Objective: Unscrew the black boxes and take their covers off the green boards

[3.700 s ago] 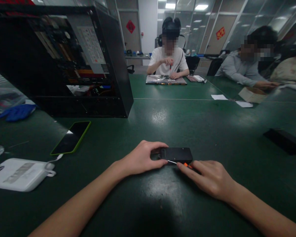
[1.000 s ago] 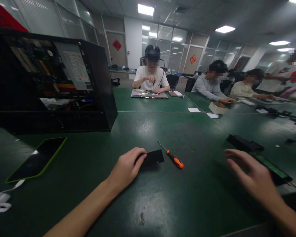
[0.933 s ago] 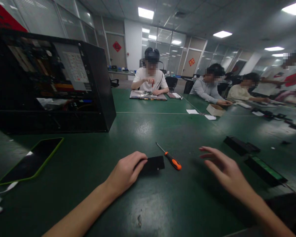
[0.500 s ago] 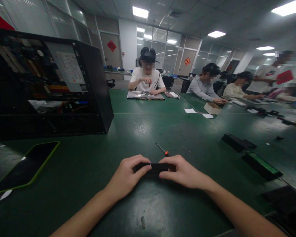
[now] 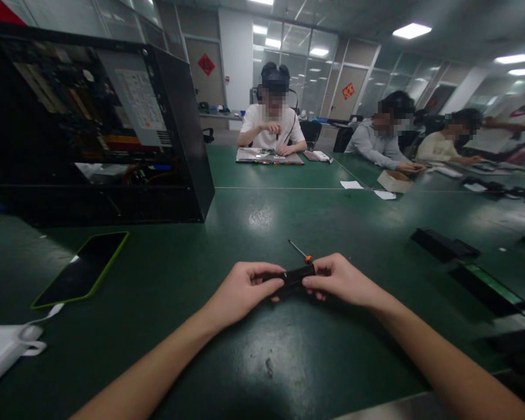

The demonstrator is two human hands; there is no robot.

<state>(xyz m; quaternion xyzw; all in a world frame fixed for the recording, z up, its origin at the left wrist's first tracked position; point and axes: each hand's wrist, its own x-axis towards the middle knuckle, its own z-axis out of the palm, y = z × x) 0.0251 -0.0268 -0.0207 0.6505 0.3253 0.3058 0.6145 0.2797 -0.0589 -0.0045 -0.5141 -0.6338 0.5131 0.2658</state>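
Observation:
Both my hands grip a small black oblong part (image 5: pixel 296 276), dark and box-like, whose exact kind I cannot make out. My left hand (image 5: pixel 251 289) pinches its left end between thumb and fingers. At its right end, my right hand (image 5: pixel 342 280) holds it with the thumb in front and fingers behind. The part is slightly tilted, its right end higher, just above the green table (image 5: pixel 262 356). Right behind it lies a screwdriver (image 5: pixel 300 251) with an orange and black handle, its tip pointing away to the left; my right hand partly covers the handle.
An opened black computer case (image 5: pixel 179 134) stands at the left. A phone with a green edge (image 5: pixel 85 269) and a white charger (image 5: pixel 4 350) lie before it. Black parts (image 5: pixel 444 245) and one with a green panel (image 5: pixel 492 286) sit right. Opposite, a person (image 5: pixel 273 122) works with a screwdriver.
My hands have lifted the black part a little and tilted its right end up, exposing more of its face. The camera view has shifted down and to the left.

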